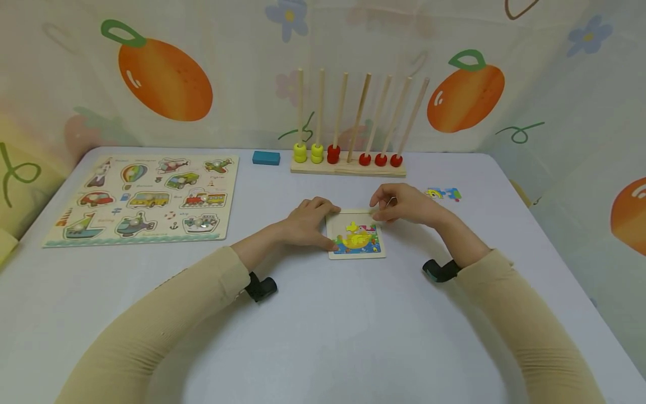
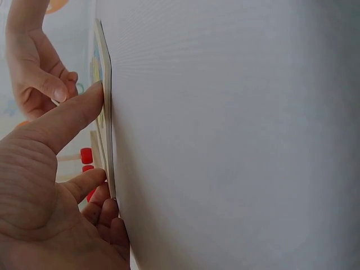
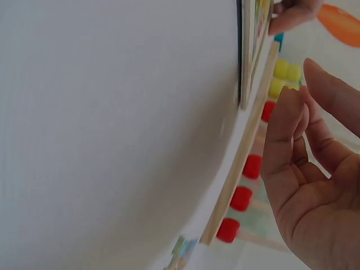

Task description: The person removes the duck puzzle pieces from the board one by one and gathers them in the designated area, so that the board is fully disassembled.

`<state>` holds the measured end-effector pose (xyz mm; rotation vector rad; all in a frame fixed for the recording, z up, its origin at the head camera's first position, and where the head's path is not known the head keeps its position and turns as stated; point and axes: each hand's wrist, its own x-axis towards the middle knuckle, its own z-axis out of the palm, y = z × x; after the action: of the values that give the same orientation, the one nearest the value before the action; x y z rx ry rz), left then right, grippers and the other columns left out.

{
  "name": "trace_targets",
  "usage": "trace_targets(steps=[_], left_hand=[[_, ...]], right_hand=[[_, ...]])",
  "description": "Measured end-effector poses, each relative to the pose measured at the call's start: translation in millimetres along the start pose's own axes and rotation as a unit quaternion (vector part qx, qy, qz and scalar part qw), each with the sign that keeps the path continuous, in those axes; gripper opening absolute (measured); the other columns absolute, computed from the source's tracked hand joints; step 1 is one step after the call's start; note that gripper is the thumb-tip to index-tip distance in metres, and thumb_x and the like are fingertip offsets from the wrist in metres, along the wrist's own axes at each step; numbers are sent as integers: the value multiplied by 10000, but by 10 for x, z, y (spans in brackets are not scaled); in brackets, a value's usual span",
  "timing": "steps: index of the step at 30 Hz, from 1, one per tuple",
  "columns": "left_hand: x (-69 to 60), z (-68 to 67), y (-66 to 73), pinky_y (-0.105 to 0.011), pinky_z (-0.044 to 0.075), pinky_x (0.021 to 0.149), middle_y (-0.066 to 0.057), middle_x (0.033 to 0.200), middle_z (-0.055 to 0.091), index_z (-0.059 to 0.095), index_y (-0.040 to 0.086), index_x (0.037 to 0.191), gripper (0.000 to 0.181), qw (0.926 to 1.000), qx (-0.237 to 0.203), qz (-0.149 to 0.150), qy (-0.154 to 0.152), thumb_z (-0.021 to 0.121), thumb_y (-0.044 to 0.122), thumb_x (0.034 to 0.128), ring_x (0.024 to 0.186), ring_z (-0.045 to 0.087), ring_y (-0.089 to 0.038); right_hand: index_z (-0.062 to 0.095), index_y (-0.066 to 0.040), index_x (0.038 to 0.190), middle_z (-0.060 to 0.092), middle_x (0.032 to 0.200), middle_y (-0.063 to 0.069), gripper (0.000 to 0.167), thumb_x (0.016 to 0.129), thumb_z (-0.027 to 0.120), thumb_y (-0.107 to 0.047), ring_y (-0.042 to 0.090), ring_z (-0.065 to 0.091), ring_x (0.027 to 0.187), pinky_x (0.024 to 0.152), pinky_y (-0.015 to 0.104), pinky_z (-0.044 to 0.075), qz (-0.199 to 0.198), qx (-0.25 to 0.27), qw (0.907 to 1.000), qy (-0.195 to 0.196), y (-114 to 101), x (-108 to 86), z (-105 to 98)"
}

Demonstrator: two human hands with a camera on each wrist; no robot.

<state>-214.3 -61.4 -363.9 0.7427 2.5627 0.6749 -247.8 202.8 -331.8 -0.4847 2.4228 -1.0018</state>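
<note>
A small wooden jigsaw puzzle board (image 1: 356, 256) lies on the table, its lower part filled with a yellow duck picture on blue and its upper part bare wood. My left hand (image 1: 309, 223) holds the board's left side, thumb at the near corner and fingers at the far one; the left wrist view shows the thumb (image 2: 73, 115) on the edge. Over the board's far right corner, my right hand (image 1: 406, 203) pinches what looks like a thin puzzle piece (image 1: 391, 200), seen nearly edge-on. Loose colourful puzzle pieces (image 1: 446, 194) lie behind that hand.
A bead-stacking rack (image 1: 348, 168) with upright pegs and red and yellow beads stands at the back edge. Left of it lies a blue block (image 1: 266, 157). A large vehicle peg puzzle (image 1: 151, 240) covers the table's far left. A printed cloth hangs behind.
</note>
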Motion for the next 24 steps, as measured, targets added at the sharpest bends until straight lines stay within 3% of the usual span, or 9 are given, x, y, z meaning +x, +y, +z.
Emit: trace_targets(steps=[12,19,24], left_hand=[[-1,-2,4,-518,314,1167,-128,1545,349,400,126,1493,823,10000,-1,44,20,746,423,809,1384,328,-348],[-2,-4,0,-523,305,1173,-132,1543,350,402,124,1492,825,10000,-10,71,31,749,428,808,1390,325,-353],[-1,-6,-5,-523,297,1178,-134,1543,348,401,125,1493,827,10000,-33,56,35,750,427,807,1397,317,-359]], right_hand=[[637,-46,1086,555,816,51,293,851,759,-170,194,515,777,679,246,421,-363,-357,9984,-254,-131,33,186],[635,-49,1090,554,826,48,305,828,770,-127,197,525,788,709,253,437,-489,-340,9973,-438,-139,60,255],[632,-83,1097,559,861,50,352,790,799,-126,191,538,804,727,265,444,-355,-521,9967,-513,-162,72,282]])
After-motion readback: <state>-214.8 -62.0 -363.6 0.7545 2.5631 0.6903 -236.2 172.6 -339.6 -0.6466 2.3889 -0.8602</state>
